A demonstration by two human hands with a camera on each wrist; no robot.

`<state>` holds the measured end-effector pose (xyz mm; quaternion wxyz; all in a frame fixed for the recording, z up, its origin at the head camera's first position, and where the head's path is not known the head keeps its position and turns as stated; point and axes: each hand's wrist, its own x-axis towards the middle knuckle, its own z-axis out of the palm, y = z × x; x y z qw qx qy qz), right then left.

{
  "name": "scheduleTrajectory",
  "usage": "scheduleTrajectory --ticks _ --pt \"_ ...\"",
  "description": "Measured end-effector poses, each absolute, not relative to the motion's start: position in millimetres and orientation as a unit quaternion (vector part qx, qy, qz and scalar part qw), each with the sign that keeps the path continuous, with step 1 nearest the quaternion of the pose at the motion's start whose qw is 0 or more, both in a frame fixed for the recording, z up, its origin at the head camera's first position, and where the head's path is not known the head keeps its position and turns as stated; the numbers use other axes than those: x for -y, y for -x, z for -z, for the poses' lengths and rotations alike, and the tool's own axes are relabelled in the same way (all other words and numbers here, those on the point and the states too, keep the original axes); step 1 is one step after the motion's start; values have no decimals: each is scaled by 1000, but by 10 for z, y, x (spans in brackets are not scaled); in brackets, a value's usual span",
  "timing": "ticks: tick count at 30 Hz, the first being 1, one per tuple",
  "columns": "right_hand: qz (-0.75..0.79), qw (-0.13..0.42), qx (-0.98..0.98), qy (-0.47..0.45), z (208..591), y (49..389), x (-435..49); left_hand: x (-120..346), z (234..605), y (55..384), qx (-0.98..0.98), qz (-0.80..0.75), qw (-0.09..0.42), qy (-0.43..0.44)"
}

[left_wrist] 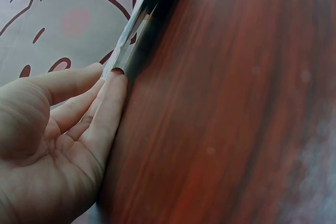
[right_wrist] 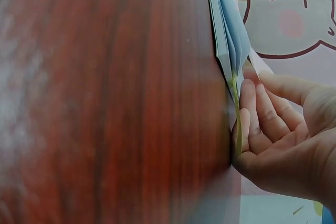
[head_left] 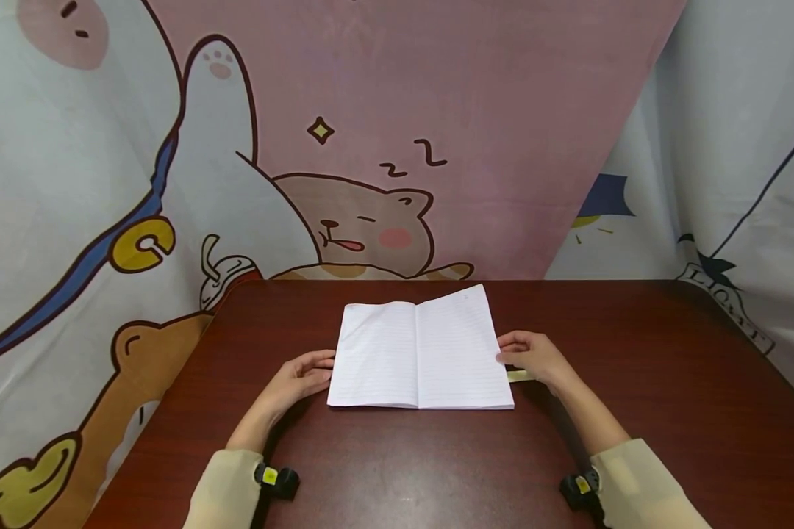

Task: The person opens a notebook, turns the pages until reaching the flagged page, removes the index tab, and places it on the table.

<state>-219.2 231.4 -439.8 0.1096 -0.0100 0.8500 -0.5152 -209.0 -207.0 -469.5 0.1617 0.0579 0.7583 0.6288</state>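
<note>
An open notebook with white lined pages lies on the table. At its left edge, my left hand holds the side between thumb and fingers; the left wrist view shows the fingertips at the notebook's edge. On the other side, my right hand pinches the edge of a right-hand page, whose upper corner is raised. Several leaves stand slightly fanned in the right wrist view. A pale yellow strip sticks out from under the right side, by the right hand's lower fingers.
The dark red-brown table extends around the notebook on all sides. Behind it hangs a cartoon-printed cloth, with more white cloth along the right. Both wrists wear small black cameras.
</note>
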Motion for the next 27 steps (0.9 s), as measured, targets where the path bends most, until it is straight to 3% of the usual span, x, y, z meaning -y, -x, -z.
scheduleTrajectory --ticks 27 --pt "566 60 -822 22 4303 2198 -2174 2070 4691 2092 -755 -633 159 -68"
